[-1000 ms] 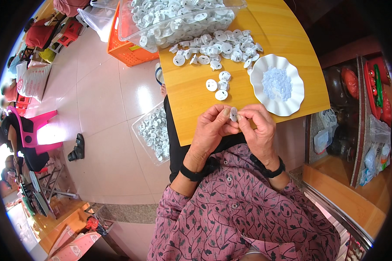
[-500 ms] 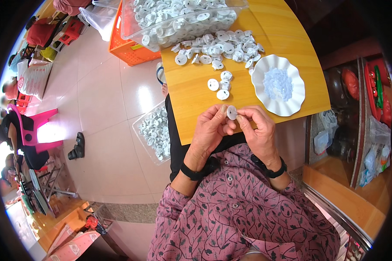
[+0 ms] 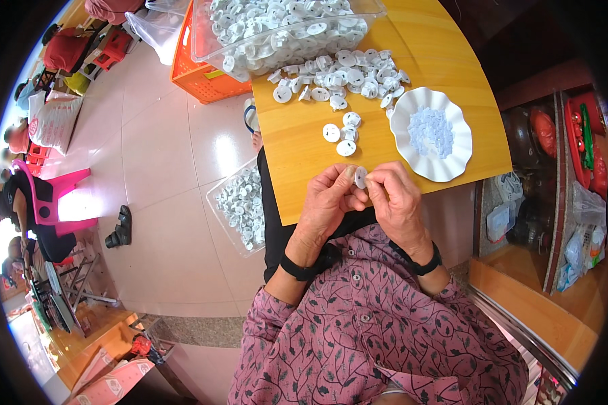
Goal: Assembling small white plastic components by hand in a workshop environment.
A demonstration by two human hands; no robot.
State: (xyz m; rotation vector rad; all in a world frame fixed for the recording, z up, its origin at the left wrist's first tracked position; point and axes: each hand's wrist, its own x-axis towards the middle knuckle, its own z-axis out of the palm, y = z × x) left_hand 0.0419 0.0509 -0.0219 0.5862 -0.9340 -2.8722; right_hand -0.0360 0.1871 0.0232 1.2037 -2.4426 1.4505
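Observation:
Just past the near edge of the yellow wooden table (image 3: 294,179), my left hand (image 3: 325,204) pinches a small round white plastic part (image 3: 360,177) between thumb and fingers. Its flat face with a dark slot is turned to the right. My right hand (image 3: 400,206) is closed in a pinch against that face; whatever lies between its fingertips is too small to make out. Several like parts (image 3: 346,148) lie on the table beyond my hands. To their right, a white scalloped plate (image 3: 460,164) holds thin, pale bluish flakes (image 3: 431,132).
A heap of white parts (image 3: 348,75) spreads before a full clear bin (image 3: 287,37), beside an orange crate (image 3: 206,82). Another clear tray (image 3: 240,209) of parts is on the floor at left. Shelves (image 3: 554,196) stand at right; a pink chair (image 3: 44,199) and other people are far left.
My right hand has shifted slightly left, its fingers curling closer against the white part. The left hand still pinches the part in nearly the same spot.

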